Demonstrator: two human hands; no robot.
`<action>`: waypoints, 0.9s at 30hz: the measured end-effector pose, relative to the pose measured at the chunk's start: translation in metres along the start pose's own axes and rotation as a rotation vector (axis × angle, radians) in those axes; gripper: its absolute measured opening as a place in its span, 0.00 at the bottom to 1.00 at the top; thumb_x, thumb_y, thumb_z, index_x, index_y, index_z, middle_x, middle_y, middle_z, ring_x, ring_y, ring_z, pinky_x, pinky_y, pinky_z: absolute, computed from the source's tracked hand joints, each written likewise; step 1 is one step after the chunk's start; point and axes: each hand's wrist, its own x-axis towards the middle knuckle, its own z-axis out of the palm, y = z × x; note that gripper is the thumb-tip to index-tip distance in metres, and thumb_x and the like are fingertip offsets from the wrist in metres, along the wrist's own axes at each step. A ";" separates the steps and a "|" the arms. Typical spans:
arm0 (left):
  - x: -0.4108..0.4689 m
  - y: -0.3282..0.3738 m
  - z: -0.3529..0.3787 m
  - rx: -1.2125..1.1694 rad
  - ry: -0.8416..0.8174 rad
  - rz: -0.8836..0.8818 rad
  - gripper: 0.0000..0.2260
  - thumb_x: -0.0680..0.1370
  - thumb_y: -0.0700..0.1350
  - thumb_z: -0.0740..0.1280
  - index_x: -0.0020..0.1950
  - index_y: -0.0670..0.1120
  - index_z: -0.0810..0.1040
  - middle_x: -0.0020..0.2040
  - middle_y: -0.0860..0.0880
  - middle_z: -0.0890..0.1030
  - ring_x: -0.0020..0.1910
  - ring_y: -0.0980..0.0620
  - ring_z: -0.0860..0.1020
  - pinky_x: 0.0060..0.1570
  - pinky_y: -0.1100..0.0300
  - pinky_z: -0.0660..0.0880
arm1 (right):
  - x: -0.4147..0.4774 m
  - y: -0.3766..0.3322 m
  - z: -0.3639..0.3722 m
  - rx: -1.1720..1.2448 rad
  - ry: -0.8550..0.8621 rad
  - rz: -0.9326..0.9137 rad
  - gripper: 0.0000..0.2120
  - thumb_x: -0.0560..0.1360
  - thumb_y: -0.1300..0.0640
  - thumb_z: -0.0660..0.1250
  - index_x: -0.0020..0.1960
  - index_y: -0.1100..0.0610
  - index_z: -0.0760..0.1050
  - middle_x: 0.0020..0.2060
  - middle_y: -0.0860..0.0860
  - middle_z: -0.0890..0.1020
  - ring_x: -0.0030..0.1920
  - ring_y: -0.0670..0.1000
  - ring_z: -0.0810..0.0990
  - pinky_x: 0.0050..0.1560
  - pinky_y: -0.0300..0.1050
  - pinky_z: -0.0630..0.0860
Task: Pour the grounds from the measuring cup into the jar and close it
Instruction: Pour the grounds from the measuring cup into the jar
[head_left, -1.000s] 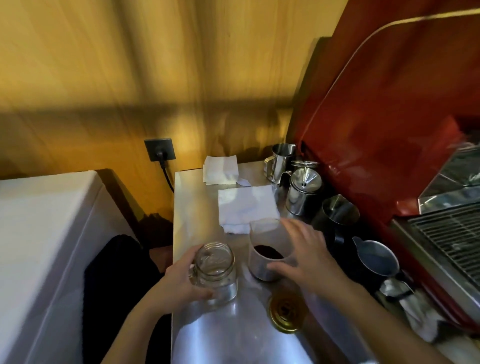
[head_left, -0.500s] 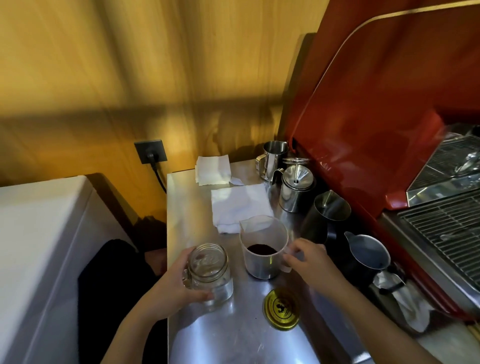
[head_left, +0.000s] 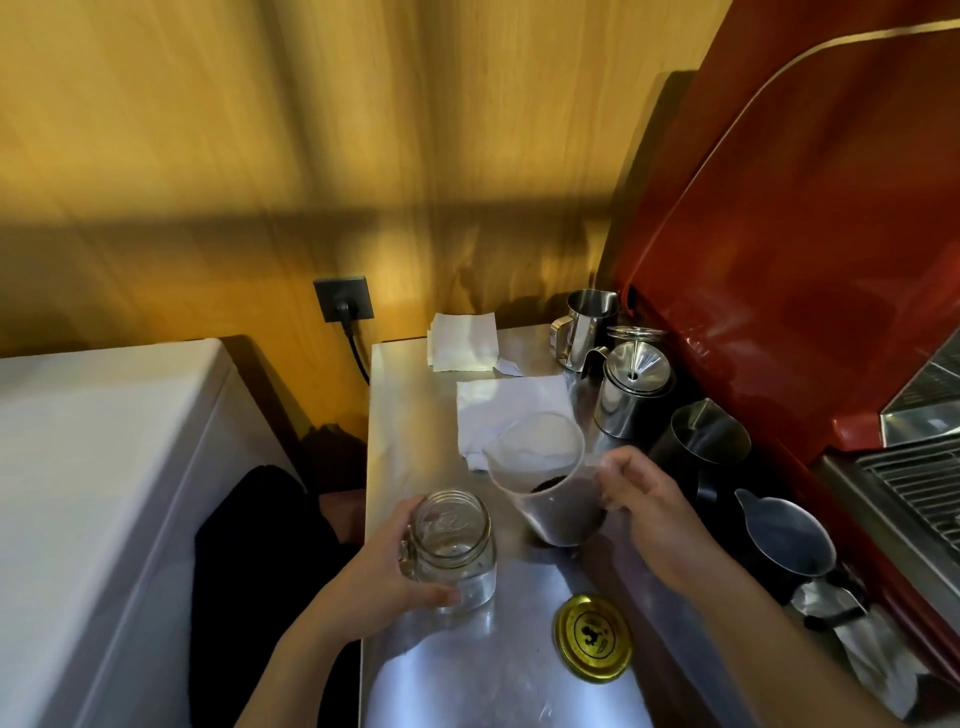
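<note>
Two hands are busy here, and I watch both of them from my side. The left hand (head_left: 387, 574) is wrapped around the glass jar (head_left: 453, 551), which stands open and upright near the front left edge of the steel counter (head_left: 415, 405); I see no grounds in it. The right hand (head_left: 647, 512) is closed on the handle side of the clear measuring cup (head_left: 545, 480), which is tilted with its spout toward the jar, and its base seems to be just off the counter, though I cannot say this for sure. The dark grounds (head_left: 566, 496) lie low in the cup, on the side of the hand. The gold lid (head_left: 592, 643) lies flat on the counter in front of the cup, apart from the jar. I think the main risk is in the pour itself: the mouth of the jar is narrower than the rim of the cup, so if the spout is not brought right over the opening, the grounds can fall on the counter or down the outside of the glass. Dry grounds can also slide all at once when the tilt becomes steep, and then they overshoot. The jar is close to the counter edge, so a push from the cup may move it if the left hand loosens. The metal pitchers (head_left: 701, 441) stand near the right elbow side, and a wide movement may knock them.
</note>
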 end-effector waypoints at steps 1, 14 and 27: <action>0.000 -0.001 0.000 -0.004 0.005 0.003 0.37 0.58 0.44 0.81 0.61 0.59 0.67 0.56 0.55 0.79 0.55 0.64 0.77 0.49 0.76 0.71 | 0.001 -0.002 0.002 0.080 0.011 0.001 0.07 0.75 0.61 0.60 0.38 0.58 0.69 0.29 0.51 0.70 0.29 0.43 0.69 0.34 0.35 0.66; -0.001 -0.002 0.005 -0.015 0.050 0.012 0.39 0.59 0.42 0.81 0.64 0.57 0.66 0.58 0.53 0.78 0.56 0.63 0.76 0.53 0.74 0.71 | 0.020 -0.040 0.009 -0.102 0.011 -0.221 0.14 0.67 0.52 0.74 0.30 0.54 0.71 0.24 0.47 0.71 0.28 0.45 0.68 0.29 0.36 0.66; -0.003 -0.001 0.009 0.007 0.089 0.010 0.38 0.59 0.45 0.80 0.62 0.62 0.65 0.57 0.57 0.78 0.55 0.67 0.75 0.54 0.71 0.71 | 0.036 -0.081 0.040 -0.492 -0.232 -0.451 0.17 0.69 0.52 0.72 0.32 0.59 0.67 0.27 0.49 0.65 0.29 0.43 0.64 0.31 0.36 0.62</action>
